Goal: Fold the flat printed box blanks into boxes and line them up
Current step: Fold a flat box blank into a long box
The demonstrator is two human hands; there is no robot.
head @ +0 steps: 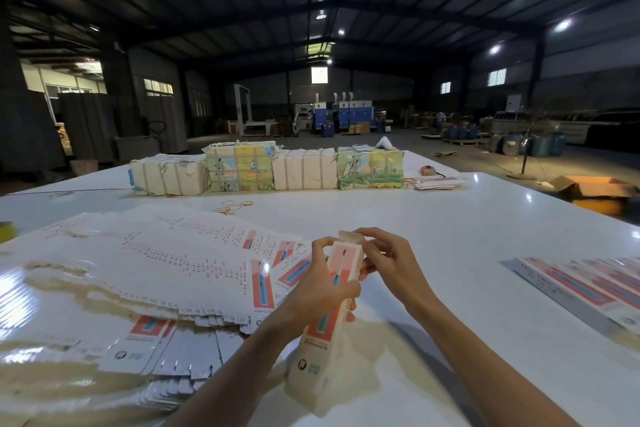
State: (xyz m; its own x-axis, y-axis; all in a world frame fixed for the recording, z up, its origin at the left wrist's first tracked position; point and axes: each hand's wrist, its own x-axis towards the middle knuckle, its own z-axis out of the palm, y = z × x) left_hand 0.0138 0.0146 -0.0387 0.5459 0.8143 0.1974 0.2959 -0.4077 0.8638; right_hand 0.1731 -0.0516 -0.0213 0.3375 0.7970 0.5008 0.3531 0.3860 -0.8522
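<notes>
Box (318, 350) in head view slants over the table (450, 218), left hand (318, 284) wrapped round its middle, right hand (388, 263) pinching the far-end flap (349, 236). Best tuck that flap squarely along its crease, left grip firm but not crushing it.

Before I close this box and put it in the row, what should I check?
1. Grip: the left hand holds the box round its middle: ok.
2. The right hand pinches the top flap: ok.
3. Flap tucked in: not ok, it stands up.
4. Bottom end closed: cannot tell.
5. Bare table beside the row of boxes on the right: ok.
6. More flat blanks at hand on the left: ok.
</notes>
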